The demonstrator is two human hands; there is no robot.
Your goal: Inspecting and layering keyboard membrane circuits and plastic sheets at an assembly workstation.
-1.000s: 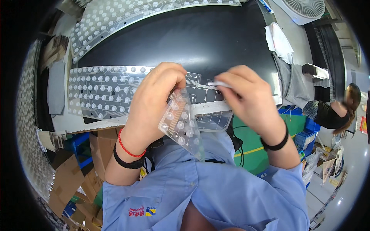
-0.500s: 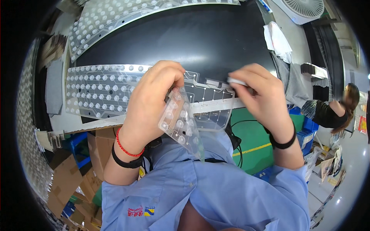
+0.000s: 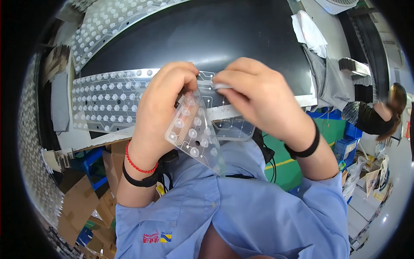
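Observation:
A clear keyboard membrane sheet (image 3: 103,96) with rows of round domes and pale printed traces lies along the table's near edge. My left hand (image 3: 161,105) pinches its upper layer, and the folded-back corner flap (image 3: 196,134) hangs toward my lap. Beneath the flap, the lower layer (image 3: 235,128) shows traces and small white dots. My right hand (image 3: 263,95) has a small white piece (image 3: 222,86) pinched between thumb and fingers, over the lower layer just right of my left hand. Whether it is cloth or something firmer, I cannot tell.
More domed membrane sheets (image 3: 97,32) lie at the far left of the black tabletop (image 3: 215,36). A white cloth (image 3: 309,32) and grey fabric (image 3: 325,82) sit at the right edge. Cardboard boxes (image 3: 77,205) stand below left. Another person (image 3: 379,114) is at the far right.
My right hand has moved left with the white piece, from the sheet's right end to near my left hand. My left hand keeps the flap folded back. The view has shifted slightly.

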